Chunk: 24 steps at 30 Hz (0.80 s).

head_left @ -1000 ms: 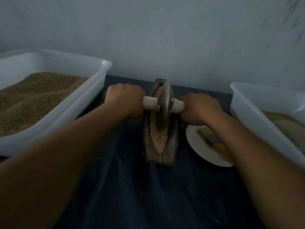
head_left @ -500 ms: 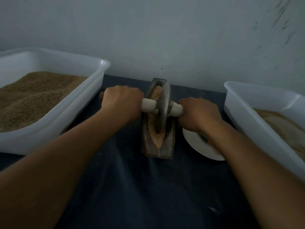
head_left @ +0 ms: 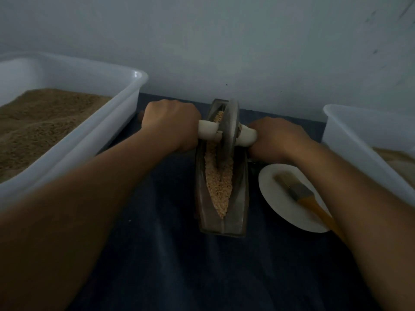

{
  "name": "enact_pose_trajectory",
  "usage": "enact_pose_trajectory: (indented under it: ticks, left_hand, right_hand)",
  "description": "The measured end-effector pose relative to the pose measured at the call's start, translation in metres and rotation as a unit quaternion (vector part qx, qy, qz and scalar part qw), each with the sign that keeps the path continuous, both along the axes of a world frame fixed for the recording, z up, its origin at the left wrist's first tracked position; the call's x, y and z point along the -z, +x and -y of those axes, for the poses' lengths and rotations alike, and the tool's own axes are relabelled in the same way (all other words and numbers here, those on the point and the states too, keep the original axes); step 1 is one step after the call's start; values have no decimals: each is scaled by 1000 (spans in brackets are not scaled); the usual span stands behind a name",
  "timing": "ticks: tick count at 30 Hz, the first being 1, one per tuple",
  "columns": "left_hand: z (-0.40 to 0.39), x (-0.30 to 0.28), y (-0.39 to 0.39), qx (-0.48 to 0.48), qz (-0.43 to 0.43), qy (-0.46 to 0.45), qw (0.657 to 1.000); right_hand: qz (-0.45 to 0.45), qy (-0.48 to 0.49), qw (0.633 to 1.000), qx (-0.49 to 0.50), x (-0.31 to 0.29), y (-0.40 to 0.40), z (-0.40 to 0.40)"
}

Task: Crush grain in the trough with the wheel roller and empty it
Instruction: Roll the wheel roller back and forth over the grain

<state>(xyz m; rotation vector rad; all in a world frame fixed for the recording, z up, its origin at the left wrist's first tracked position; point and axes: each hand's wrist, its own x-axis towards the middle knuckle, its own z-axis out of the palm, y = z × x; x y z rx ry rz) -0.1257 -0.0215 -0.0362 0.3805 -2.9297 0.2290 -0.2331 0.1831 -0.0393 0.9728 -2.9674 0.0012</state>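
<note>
Over the narrow grey metal trough (head_left: pixel 221 212) of pale grain (head_left: pixel 219 189), left hand (head_left: pixel 170 126) and right hand (head_left: pixel 277 140) each grip the grey disc wheel roller's (head_left: pixel 229 131) white handle.

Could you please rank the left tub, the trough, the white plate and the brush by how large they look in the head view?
1. Left tub, by far the largest, though cut off by the frame edge.
2. Trough.
3. Plate, partly hidden by the right arm, so its rank against the trough is unsure.
4. Brush, smallest.
</note>
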Motion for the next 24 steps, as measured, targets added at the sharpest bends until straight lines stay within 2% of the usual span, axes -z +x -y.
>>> enact_pose_trajectory:
  ticks: [10, 24]
  left_hand:
    - [6, -2, -16, 0, -6, -7, 1000]
    - [-9, 3, 14, -27, -38, -14, 999]
  right_hand:
    - [59, 17, 998, -19, -7, -19, 11]
    - [-43, -2, 999, -3, 1, 11, -2]
